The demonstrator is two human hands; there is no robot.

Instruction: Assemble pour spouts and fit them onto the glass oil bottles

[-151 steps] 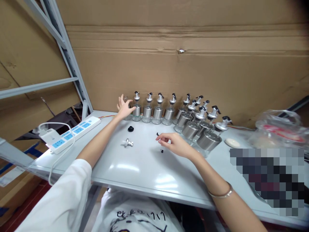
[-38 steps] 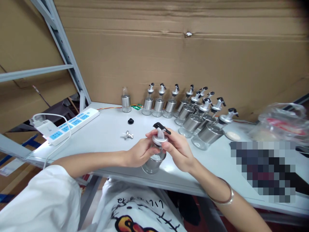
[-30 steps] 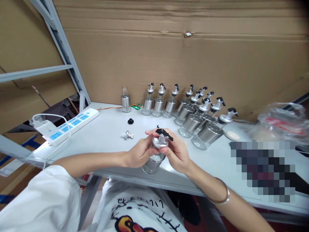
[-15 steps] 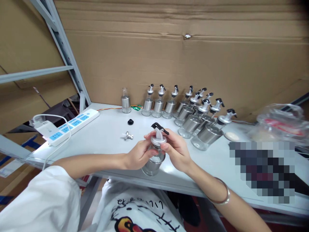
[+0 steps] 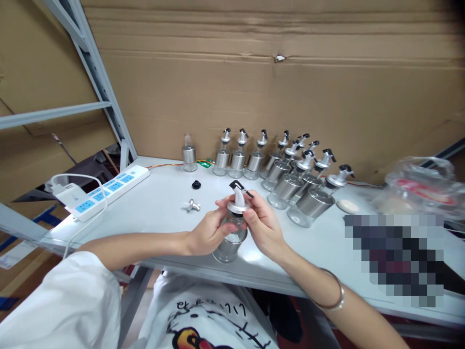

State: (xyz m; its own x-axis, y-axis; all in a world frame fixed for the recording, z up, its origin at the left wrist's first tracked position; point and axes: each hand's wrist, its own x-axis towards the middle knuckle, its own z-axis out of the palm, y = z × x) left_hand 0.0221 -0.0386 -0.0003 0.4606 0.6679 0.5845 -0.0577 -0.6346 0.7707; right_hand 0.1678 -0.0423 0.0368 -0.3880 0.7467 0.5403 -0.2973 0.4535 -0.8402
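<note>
Cardboard wall (image 5: 225, 97) at 12 o'clock behind grey bench (image 5: 163, 213). Spouted bottles (image 5: 288, 185) crowd 12 to 3; open surface near 10, beside power strip (image 5: 112, 190). Front edge at 6, held steel-sleeved glass bottle (image 5: 228, 248) close. Left hand (image 5: 208, 233) from 9, fingers wrapping neck; right hand (image 5: 266, 230) from 3, fingers pinching fitted spout (image 5: 239, 203).

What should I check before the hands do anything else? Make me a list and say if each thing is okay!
1. Left hand holding the bottle: ok, around its upper part.
2. Right hand at the pour spout: ok, by its silver collar.
3. Pour spout pushed fully in: cannot tell, the hands partly hide the neck.
4. Far-left bottle has a spout: not ok, none on it.
5. Loose silver spout and black stopper away from the hands: ok, both lie apart on the table.
</note>
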